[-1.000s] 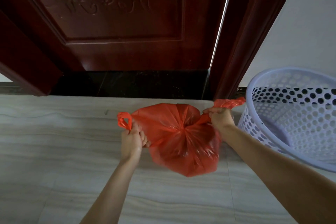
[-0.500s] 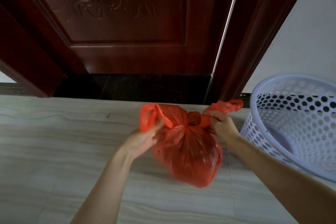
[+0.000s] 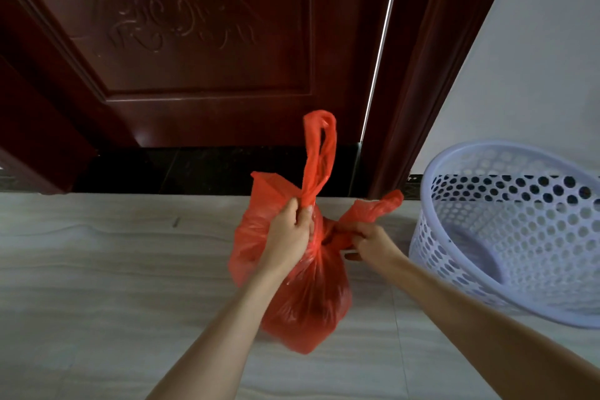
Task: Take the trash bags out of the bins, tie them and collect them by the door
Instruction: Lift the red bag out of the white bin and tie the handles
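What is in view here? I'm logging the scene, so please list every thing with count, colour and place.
bag: one, red, centre, held above the floor before the door
handles: two, red, one upright from the left hand, one out past the right hand
bin: one, pale lilac, perforated, right
door: one, dark red-brown, carved, behind
frame: one, dark red-brown, right of door
floor: pale streaked tile
wall: white, upper right
left hand: grips one handle
right hand: fingers pinch the other

Bin point(image 3: 506, 237) cropped at right edge
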Demonstrator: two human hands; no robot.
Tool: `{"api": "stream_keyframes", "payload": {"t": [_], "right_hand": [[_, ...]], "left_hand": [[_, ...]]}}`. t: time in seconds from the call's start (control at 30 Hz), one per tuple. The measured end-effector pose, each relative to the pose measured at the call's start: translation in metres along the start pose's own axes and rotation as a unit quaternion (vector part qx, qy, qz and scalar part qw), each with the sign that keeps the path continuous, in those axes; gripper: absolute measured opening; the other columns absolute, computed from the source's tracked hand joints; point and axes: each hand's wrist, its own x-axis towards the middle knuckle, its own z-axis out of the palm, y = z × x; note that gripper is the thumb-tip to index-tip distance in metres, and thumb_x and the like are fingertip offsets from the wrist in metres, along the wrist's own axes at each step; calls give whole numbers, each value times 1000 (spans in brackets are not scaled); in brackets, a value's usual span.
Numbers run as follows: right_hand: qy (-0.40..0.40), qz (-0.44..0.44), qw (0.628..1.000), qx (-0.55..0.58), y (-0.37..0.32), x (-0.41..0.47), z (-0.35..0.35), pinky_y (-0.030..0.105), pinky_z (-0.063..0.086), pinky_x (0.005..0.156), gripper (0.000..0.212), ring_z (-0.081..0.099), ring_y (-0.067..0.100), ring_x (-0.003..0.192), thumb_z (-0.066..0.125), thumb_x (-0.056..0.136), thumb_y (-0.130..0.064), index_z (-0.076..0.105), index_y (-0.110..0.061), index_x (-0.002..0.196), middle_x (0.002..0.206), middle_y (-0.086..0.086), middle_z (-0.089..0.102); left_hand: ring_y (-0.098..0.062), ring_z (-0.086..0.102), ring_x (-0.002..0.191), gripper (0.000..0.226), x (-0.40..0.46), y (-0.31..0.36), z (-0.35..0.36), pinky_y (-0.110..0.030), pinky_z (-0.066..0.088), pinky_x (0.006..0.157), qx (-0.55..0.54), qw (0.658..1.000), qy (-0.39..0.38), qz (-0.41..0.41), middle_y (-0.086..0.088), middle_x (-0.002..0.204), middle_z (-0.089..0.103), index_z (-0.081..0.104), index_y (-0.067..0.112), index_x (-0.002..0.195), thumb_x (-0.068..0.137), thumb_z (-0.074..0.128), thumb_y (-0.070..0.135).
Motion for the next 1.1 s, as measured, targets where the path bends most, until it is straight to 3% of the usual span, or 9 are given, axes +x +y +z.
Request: {"api": "stream_keyframes", "payload": {"t": [0.1, 0.3, 0.37, 0.5, 0.6, 0.7, 0.8, 1.03, 1.1], "right_hand": [[30, -100, 993, -55, -6, -7, 4, -5, 38, 61, 39, 59, -13, 69, 38, 85, 16, 64, 3, 112, 99, 7, 65], [80, -140, 987, 11, -20, -9, -5, 4, 37, 50, 34, 52, -4, 46, 43, 85, 11, 71, -3, 98, 58, -22, 59], [78, -125, 987, 65, -30, -7, -9, 16, 40, 54, 37, 50, 7, 51, 41, 83, 13, 73, -6, 83, 51, -14, 60], [-9, -85, 960, 265, -54, -9, -9, 37, 51, 81, 48, 63, 26, 79, 35, 83, 15, 62, -12, 53, 85, 7, 70], [21, -129, 970, 207, -62, -3, -14, 33, 49, 89, 35, 62, 27, 100, 36, 82, 15, 57, -11, 70, 111, 14, 63], [12, -171, 978, -116, -45, 7, -20, 45, 45, 98, 39, 59, 28, 109, 47, 79, 5, 60, -19, 106, 119, 12, 62], [-65, -136, 900, -410, -19, 6, -19, 50, 16, 115, 39, 40, 20, 130, 47, 89, -24, 50, -31, 128, 130, 1, 55], [15, -207, 847, -489, -29, 1, -27, 37, 46, 84, 29, 58, 25, 108, 46, 88, -17, 57, -28, 113, 117, -2, 60], [20, -199, 897, -394, -30, 1, -28, 32, 48, 80, 19, 63, 19, 96, 50, 89, -21, 59, -24, 105, 105, -3, 67]], "left_hand": [[-38, 58, 101, 22, 9, -6, 4, -40, 42, 83, 172, 981, 3, -95, -21, 105, 64, 53, 5, 103, 96, 35, 16], [-32, 38, 134, 58, -1, -10, 4, -43, 27, 109, 237, 951, -170, -102, -12, 149, 35, 19, 17, 146, 93, 36, 32], [-28, 35, 136, 69, -6, -10, 7, -49, 23, 111, 309, 925, -207, -76, -8, 150, 33, 14, 25, 147, 88, 37, 51], [-29, 59, 112, 66, -11, -6, 15, -42, 35, 100, 382, 917, -94, -59, -11, 113, 67, 58, 16, 113, 86, 29, 67], [-37, 59, 108, 50, -5, -7, 14, -38, 40, 92, 248, 960, -60, -117, -25, 108, 66, 65, 1, 100, 96, 34, 40], [-28, 63, 75, 31, 2, -13, 2, -34, 44, 72, 5, 983, -88, -160, -17, 78, 67, 65, 7, 75, 92, 48, 26], [-13, 49, 40, 43, 4, -20, -8, -24, 40, 48, -122, 968, -113, -190, -2, 45, 60, 60, 9, 54, 93, 47, 22], [-8, 58, 43, 38, -10, -26, -17, -14, 45, 45, -271, 906, -198, -256, -3, 55, 69, 63, 11, 85, 100, 29, 22], [-6, 60, 49, 36, -9, -31, -20, -16, 48, 53, -332, 876, -206, -283, -2, 66, 73, 61, 17, 96, 99, 28, 28]]}}
